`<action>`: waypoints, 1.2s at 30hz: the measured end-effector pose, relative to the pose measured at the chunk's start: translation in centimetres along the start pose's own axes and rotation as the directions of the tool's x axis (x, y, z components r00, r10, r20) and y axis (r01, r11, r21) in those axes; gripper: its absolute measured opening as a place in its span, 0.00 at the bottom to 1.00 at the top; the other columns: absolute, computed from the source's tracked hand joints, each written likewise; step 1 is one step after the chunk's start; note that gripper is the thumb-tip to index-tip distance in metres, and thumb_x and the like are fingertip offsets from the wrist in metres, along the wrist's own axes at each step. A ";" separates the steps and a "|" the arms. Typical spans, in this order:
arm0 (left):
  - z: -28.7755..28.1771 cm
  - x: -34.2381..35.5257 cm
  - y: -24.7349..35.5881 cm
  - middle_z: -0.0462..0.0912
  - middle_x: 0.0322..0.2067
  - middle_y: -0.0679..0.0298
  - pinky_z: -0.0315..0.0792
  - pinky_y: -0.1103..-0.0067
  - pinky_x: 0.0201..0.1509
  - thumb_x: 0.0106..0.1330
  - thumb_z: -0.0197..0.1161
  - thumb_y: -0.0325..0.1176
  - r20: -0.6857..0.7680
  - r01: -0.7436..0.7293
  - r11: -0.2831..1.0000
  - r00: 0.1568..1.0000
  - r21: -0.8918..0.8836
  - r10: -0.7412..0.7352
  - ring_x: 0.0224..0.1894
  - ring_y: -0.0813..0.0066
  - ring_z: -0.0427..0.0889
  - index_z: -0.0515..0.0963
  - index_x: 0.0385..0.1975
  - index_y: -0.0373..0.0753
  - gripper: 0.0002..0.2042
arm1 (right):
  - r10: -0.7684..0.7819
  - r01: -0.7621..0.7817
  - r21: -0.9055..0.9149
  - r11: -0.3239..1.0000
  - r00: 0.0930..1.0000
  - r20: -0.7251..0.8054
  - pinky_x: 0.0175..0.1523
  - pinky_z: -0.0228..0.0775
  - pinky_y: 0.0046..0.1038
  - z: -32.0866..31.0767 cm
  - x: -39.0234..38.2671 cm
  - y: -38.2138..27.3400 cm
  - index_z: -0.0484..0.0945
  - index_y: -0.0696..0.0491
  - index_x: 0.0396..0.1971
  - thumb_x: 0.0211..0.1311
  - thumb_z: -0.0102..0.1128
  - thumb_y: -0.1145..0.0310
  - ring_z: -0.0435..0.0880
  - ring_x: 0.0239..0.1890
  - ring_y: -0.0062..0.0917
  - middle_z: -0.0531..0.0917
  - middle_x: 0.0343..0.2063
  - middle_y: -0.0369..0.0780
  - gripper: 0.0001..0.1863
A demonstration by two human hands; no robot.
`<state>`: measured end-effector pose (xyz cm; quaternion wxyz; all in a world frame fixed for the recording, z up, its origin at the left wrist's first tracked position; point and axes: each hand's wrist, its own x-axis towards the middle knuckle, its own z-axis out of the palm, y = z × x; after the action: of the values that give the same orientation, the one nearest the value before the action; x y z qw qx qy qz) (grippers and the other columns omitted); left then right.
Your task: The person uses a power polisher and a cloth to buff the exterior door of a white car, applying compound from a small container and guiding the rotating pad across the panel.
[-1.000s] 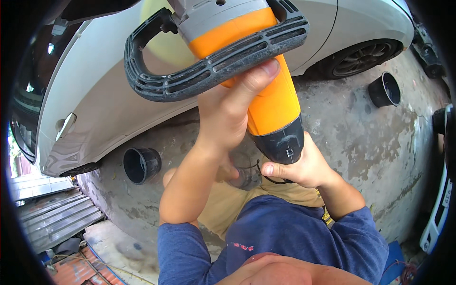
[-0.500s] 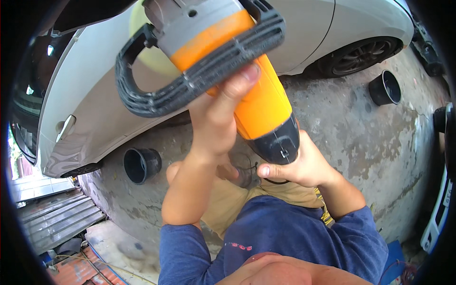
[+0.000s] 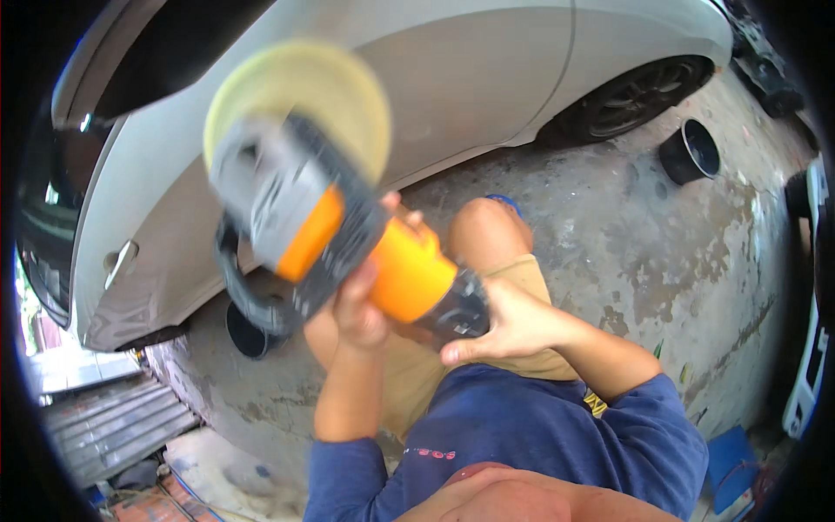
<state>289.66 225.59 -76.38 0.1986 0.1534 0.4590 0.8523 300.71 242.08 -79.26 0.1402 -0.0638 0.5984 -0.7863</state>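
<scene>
Beside the white car (image 3: 487,78), over the concrete floor (image 3: 661,235), I've got the orange-and-grey polisher (image 3: 348,235) lifted, its yellow pad (image 3: 300,96) tipped toward the door panel, blurred. Left hand (image 3: 361,304) wraps the body near the black loop handle (image 3: 248,300); right hand (image 3: 509,326) clamps the rear end. Step, I'd say: bringing the tool to the panel. Next needs the pad set flat, both grips firm.

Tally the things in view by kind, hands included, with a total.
Hands: 2, left hand and right hand
Polisher: 1
Car: 1
Black pots: 2, far pot and near pot
Total: 6
</scene>
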 end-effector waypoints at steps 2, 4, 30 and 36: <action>-1.7 -2.7 -0.3 0.69 0.67 0.45 0.75 0.57 0.65 0.66 0.63 0.50 0.008 -0.071 0.987 0.997 0.142 0.071 0.64 0.47 0.76 0.53 0.76 0.38 0.42 | 0.039 -0.031 -0.170 0.985 0.998 0.042 0.63 0.72 0.35 -0.6 -0.7 1.7 0.70 0.63 0.65 0.54 0.81 0.52 0.79 0.58 0.34 0.80 0.56 0.47 0.45; -3.9 -6.4 -0.3 0.69 0.67 0.45 0.71 0.54 0.70 0.66 0.64 0.54 -0.070 -0.099 0.990 0.992 0.105 0.107 0.66 0.47 0.74 0.54 0.75 0.36 0.44 | 0.114 -0.078 -0.289 0.954 0.987 0.109 0.60 0.74 0.36 -0.6 -1.0 4.0 0.72 0.62 0.63 0.55 0.79 0.49 0.81 0.55 0.35 0.80 0.54 0.48 0.44; -26.4 -19.3 -0.9 0.70 0.66 0.42 0.72 0.56 0.69 0.64 0.64 0.59 -0.533 -0.236 0.946 0.783 0.221 0.320 0.64 0.46 0.77 0.57 0.74 0.34 0.46 | 0.625 0.018 -0.919 -0.395 0.739 -0.254 0.58 0.77 0.47 -12.4 14.4 34.1 0.66 0.34 0.71 0.58 0.70 0.62 0.77 0.62 0.48 0.73 0.62 0.46 0.39; -25.9 -18.5 -0.4 0.70 0.66 0.42 0.72 0.56 0.69 0.64 0.67 0.60 -0.505 -0.208 0.955 0.814 0.212 0.289 0.62 0.47 0.78 0.54 0.75 0.34 0.48 | 0.519 -0.061 -0.910 -0.411 0.804 -0.288 0.57 0.77 0.45 -17.3 13.7 39.7 0.75 0.38 0.63 0.56 0.71 0.60 0.77 0.61 0.45 0.74 0.58 0.44 0.31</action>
<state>294.43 198.25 -91.88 -0.0609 -0.0149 0.5332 0.8436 288.73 244.28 -123.02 0.3273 -0.0923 0.9338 0.1111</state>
